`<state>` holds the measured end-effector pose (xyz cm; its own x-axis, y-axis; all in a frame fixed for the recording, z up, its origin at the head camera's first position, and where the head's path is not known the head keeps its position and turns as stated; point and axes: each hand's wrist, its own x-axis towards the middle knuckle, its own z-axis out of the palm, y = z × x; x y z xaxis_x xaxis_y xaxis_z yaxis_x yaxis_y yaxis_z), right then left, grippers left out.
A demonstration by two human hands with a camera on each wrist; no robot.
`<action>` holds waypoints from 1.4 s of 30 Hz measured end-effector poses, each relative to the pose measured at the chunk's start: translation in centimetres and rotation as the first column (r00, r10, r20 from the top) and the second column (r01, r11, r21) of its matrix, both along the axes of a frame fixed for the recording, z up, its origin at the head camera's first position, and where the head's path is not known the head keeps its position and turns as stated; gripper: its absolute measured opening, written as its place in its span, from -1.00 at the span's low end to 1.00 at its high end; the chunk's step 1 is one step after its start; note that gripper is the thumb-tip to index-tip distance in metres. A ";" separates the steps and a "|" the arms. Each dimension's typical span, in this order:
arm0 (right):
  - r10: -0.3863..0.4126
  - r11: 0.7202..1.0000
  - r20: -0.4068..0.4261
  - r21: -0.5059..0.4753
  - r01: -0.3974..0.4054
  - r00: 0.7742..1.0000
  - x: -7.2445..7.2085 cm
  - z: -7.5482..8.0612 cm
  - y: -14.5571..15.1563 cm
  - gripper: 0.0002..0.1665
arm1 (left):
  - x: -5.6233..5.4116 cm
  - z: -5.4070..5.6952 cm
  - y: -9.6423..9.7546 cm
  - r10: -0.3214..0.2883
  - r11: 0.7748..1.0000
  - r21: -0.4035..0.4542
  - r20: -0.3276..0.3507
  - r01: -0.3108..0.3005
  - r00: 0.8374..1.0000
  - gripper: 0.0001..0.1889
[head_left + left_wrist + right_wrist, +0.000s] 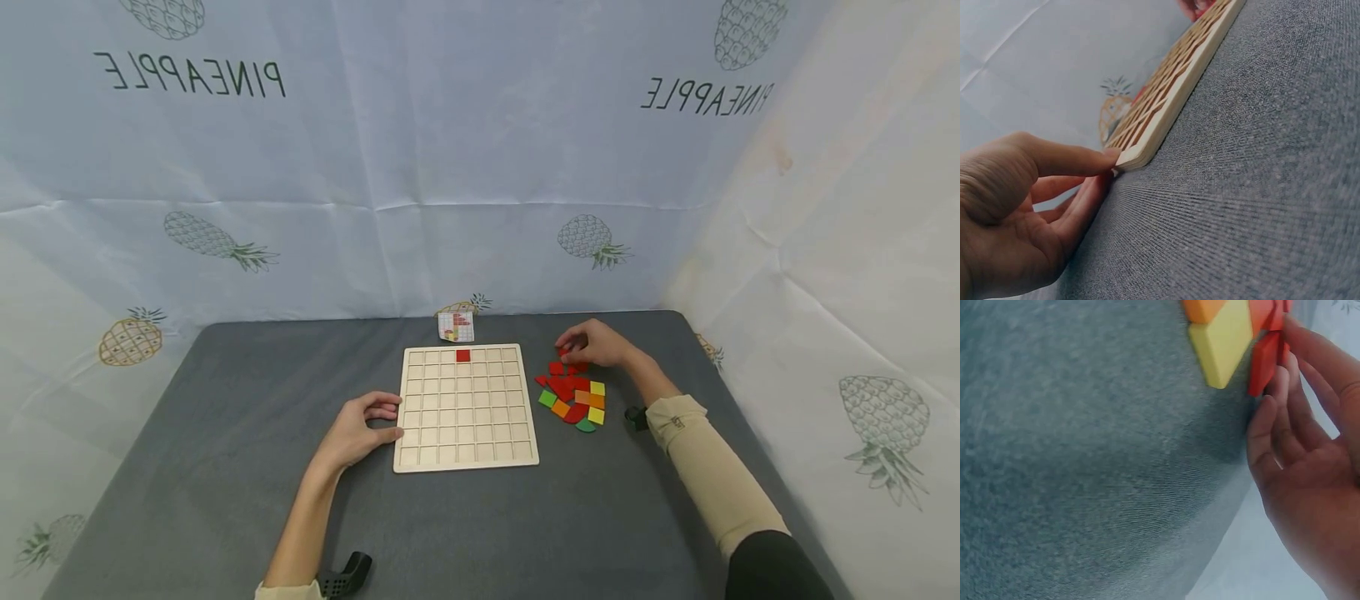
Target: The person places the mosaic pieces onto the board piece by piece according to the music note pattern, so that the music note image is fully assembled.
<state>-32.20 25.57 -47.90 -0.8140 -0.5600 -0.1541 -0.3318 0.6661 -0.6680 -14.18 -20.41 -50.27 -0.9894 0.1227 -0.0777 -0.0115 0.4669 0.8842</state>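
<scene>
A wooden grid board (465, 408) lies on the dark grey table, one red square tile (463, 356) in its far row. My left hand (354, 429) holds the board's left edge, the thumb (1082, 159) at the rim and the other fingers curled beside it. Right of the board lies a loose pile of flat tiles in red, orange, yellow and green. At the pile's far end my right hand (597, 343) pinches a red tile (562, 352) between thumb and fingers. In the right wrist view, red tiles sit right at the fingertips, beside a yellow tile (1225, 347).
A small card (456, 326) with a coloured grid pattern leans behind the board at the table's far edge. Pineapple-print cloth (465, 150) hangs around the back and sides. Near the pile are a green tile (548, 398) and a darker green rounded piece (586, 426).
</scene>
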 end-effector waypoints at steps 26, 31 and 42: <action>-0.035 0.999 -0.096 -0.030 0.032 0.995 0.6 0.1 -2.5 -0.70 | -0.2 -0.5 -0.3 0.006 1.000 -0.011 0.028 -0.005 1.000 -0.45; 0.005 0.999 -0.113 -0.045 -0.010 0.994 0.8 0.6 -4.8 -0.70 | -0.2 -0.4 -0.3 0.001 1.000 -0.001 0.027 -0.001 1.000 -0.44; 0.065 0.997 -0.113 -0.043 -0.070 0.991 0.8 0.6 -10.2 -0.71 | -0.3 -0.4 -0.2 0.008 1.000 -0.006 0.022 -0.008 1.000 -0.44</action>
